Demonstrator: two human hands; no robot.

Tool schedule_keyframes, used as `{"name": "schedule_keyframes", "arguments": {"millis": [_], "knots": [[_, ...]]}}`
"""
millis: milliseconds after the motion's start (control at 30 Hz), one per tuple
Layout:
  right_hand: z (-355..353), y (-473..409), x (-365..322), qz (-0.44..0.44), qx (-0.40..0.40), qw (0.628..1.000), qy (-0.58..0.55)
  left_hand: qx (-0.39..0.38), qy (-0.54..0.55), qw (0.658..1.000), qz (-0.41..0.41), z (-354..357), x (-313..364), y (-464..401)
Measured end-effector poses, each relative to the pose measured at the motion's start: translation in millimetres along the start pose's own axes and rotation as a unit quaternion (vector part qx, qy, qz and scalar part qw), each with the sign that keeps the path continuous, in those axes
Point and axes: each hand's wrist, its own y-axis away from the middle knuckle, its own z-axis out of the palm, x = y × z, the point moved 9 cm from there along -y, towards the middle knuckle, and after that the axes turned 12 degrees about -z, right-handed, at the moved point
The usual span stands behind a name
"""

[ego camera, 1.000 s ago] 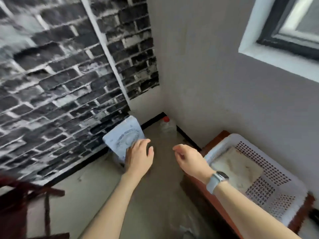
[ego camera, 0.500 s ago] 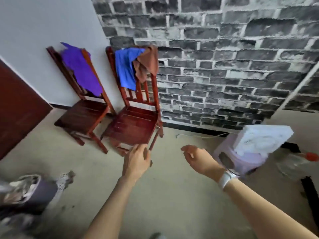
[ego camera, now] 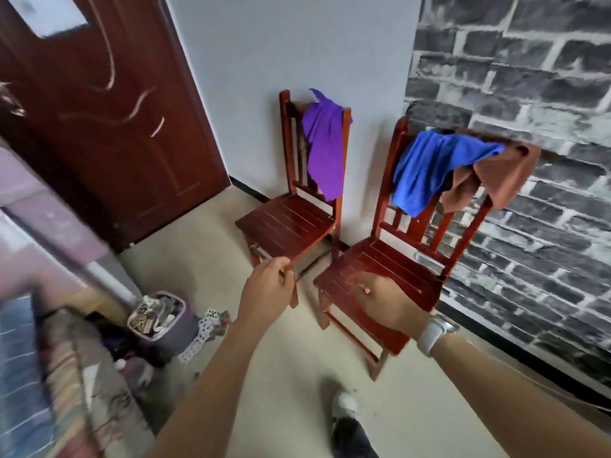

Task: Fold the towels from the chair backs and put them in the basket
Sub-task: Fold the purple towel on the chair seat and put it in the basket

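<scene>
Head view: two red chairs against the wall, towels draped on the backs, no basket in sight. Left chair (ego camera: 291,223) carrying a purple towel (ego camera: 325,150) over its top rail; right chair (ego camera: 390,276) carrying a blue towel (ego camera: 426,170) with a brown towel (ego camera: 496,173) bunched against it at the right corner. Left hand (ego camera: 267,289) raised before the left chair's seat edge, fingers loosely curled, holding nothing. Right hand (ego camera: 386,302) raised over the right chair's seat, fingers also loosely curled and empty, a watch (ego camera: 433,332) on the wrist. Both hands well short of any towel.

Step in hand, judging by this: closing in to take the first towel. Best to reach for the top rail rather than the hanging hem, pinch a towel at two upper corners, one per hand, and lift straight up so the cloth clears the posts without snagging. On the right chair, worth separating blue from brown first, since the two overlap and could drag off together. Purple looks the simpler start: alone, hanging free. Mind the bin (ego camera: 158,322) and clutter on the floor at the left when stepping.
</scene>
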Motion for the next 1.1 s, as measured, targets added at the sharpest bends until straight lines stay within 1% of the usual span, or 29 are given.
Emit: {"name": "schedule_keyframes", "arguments": {"millis": [133,200,267,367,500,600,767,900,967,1033,1100], "knots": [[-15.5,-116.7,1.2,-0.040,0.019,0.999,-0.018,0.025,-0.003,1.000,0.016,-17.2,2.9,-103.1],[-28.4,-178.1,5.2,-0.043,0.022,0.998,-0.029,0.030,0.000,1.000,0.008,-26.6,8.9,-161.4],[-47.3,-239.7,8.3,-0.046,0.050,0.997,-0.037,0.029,0.005,1.000,0.010,-35.3,17.8,-218.6],[-74.1,-315.4,13.5,-0.040,0.105,0.993,-0.039,0.024,0.012,0.999,0.019,-44.7,27.7,-289.9],[-93.0,-396.1,35.9,-0.008,0.134,0.990,-0.050,0.022,0.019,0.999,0.025,-43.4,33.1,-370.5],[-110.4,-444.9,60.6,0.015,0.164,0.986,-0.027,0.010,0.012,0.999,0.050,-28.2,41.9,-433.3],[-141.1,-512.0,105.4,0.058,0.205,0.977,0.027,-0.047,0.029,0.993,0.101,19.1,65.7,-532.8],[-164.3,-570.0,138.4,0.117,0.231,0.959,0.119,-0.124,0.039,0.980,0.148,74.2,82.6,-614.8],[-175.3,-596.5,152.8,0.165,0.214,0.943,0.192,-0.154,0.034,0.970,0.184,96.9,89.2,-646.9],[-185.2,-617.9,169.6,0.217,0.176,0.925,0.257,-0.180,0.012,0.957,0.226,117.8,97.0,-674.4],[-189.9,-632.5,188.2,0.263,0.134,0.915,0.275,-0.211,-0.013,0.939,0.273,138.3,108.8,-696.5]]}}
